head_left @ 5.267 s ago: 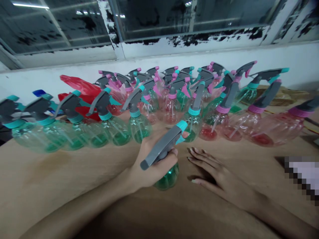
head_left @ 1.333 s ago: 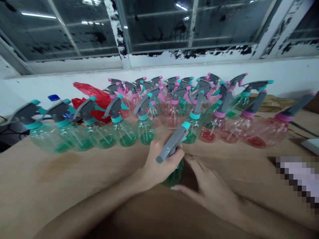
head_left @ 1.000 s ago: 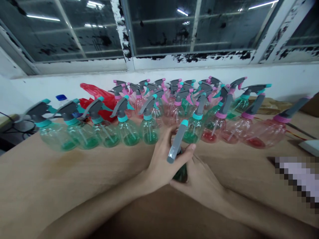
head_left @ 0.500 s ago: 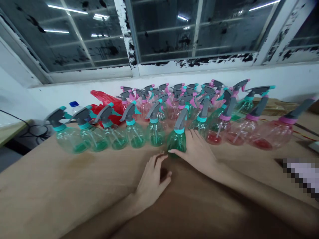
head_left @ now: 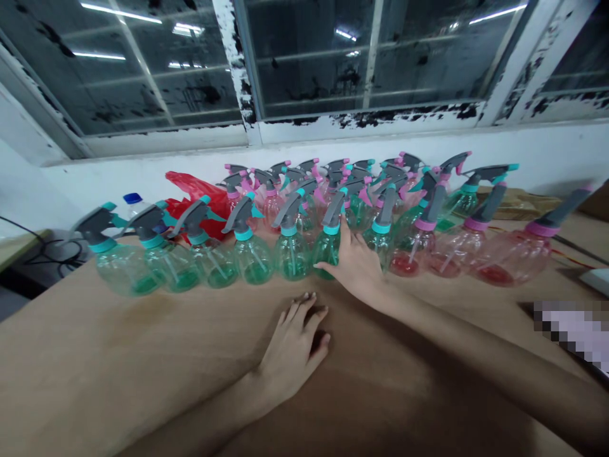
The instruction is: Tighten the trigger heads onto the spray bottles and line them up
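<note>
My right hand (head_left: 359,263) is at a green spray bottle (head_left: 328,244) in the front row. Its thumb lies across the bottle's near side and its index finger points up along the right side. Other fingertips are partly hidden. The bottle stands upright, with a turquoise collar, a grey trigger head and green liquid. My left hand (head_left: 295,346) rests low over the table nearer to me, fingers loosely apart and holding nothing. Just left of the handled bottle stands another green spray bottle (head_left: 292,254), and to its right a further green spray bottle (head_left: 380,238).
The front row runs on with green bottles leftward and pink spray bottles (head_left: 514,254) rightward. Behind stand several more. A red plastic bag (head_left: 195,197) and a blue-capped bottle (head_left: 134,203) are at back left. The wooden table (head_left: 157,355) meets a wall below windows.
My right hand has moved the green bottle away from me, into line with the front row. Its index finger now points up. My left hand has drawn slightly apart from the bottle.
</note>
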`<state>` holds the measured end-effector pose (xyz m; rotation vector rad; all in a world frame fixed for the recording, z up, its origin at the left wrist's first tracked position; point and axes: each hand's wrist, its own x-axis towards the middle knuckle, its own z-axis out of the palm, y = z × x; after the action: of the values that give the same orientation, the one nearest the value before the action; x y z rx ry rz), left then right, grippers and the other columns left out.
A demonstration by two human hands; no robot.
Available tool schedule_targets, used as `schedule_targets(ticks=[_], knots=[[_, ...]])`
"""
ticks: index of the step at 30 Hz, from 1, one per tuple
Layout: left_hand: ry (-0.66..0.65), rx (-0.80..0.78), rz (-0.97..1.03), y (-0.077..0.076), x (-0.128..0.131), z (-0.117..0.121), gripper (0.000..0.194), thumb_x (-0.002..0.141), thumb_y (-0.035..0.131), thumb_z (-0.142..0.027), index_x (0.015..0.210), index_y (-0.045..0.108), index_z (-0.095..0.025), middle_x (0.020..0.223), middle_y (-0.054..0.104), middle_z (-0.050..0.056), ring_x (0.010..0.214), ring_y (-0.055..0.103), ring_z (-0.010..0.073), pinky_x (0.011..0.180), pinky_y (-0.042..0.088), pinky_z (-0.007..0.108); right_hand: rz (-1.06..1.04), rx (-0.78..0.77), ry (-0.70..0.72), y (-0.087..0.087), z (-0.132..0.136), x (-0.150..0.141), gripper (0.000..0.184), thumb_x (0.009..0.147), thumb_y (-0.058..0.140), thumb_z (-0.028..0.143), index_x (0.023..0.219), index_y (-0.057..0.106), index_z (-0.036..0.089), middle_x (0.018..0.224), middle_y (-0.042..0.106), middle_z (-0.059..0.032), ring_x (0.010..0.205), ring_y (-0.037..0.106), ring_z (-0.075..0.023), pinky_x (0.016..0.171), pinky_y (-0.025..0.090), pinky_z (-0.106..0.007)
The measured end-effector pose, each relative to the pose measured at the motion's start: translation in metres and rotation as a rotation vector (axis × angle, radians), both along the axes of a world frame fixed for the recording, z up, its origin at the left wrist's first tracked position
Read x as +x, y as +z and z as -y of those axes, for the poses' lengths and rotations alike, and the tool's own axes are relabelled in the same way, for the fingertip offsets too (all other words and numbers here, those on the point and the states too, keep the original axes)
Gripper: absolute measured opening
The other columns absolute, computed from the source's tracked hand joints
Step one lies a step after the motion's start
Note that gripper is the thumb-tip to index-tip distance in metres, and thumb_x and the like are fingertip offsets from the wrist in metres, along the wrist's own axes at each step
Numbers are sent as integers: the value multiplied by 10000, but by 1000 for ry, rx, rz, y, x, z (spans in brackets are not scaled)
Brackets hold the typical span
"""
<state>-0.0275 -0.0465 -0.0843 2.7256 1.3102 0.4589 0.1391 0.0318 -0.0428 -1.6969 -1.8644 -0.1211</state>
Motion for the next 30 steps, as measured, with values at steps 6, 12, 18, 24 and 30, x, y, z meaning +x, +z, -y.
schedule_targets(ticks=[6, 12, 18, 24, 30], knots=[[13, -15, -27, -3, -1, -1, 372, 871, 463, -238, 1236, 471, -171, 1369, 428, 131, 1278, 367, 300, 1005, 369, 510, 3, -27, 6, 0, 5, 0, 932, 716, 645, 455, 1387, 177, 9, 1172, 544, -272, 1140, 461, -401, 740, 512, -490], [0, 4, -35, -3, -2, 0, 370, 882, 452, -243, 1247, 461, -181, 1366, 436, 123, 1276, 370, 298, 1001, 377, 506, 40, 78, 114, 3, 40, 22, 597, 821, 521, 459, 1293, 399, 113, 1148, 586, -174, 1079, 530, -329, 813, 484, -459], [-17, 9, -53, -3, 3, -9, 371, 889, 443, -268, 1251, 462, -188, 1382, 419, 113, 1277, 371, 285, 1016, 365, 488, 91, 64, 46, 8, 61, 76, 280, 865, 461, 438, 938, 614, 216, 923, 657, -61, 840, 629, -245, 656, 487, -354], [-59, 18, -45, -1, 21, -22, 374, 884, 457, -265, 1243, 482, -164, 1346, 471, 123, 1247, 421, 276, 1014, 380, 470, 80, -22, -103, 11, 46, 108, 510, 828, 461, 548, 1173, 518, 177, 947, 666, -110, 791, 648, -303, 615, 472, -391], [-136, 28, -69, 0, 39, -24, 366, 887, 457, -298, 1219, 516, -156, 1358, 471, 123, 1289, 375, 267, 1037, 361, 467, 82, -19, -142, 7, 28, 100, 717, 768, 453, 651, 1278, 437, 147, 1028, 651, -164, 772, 648, -339, 601, 476, -435]])
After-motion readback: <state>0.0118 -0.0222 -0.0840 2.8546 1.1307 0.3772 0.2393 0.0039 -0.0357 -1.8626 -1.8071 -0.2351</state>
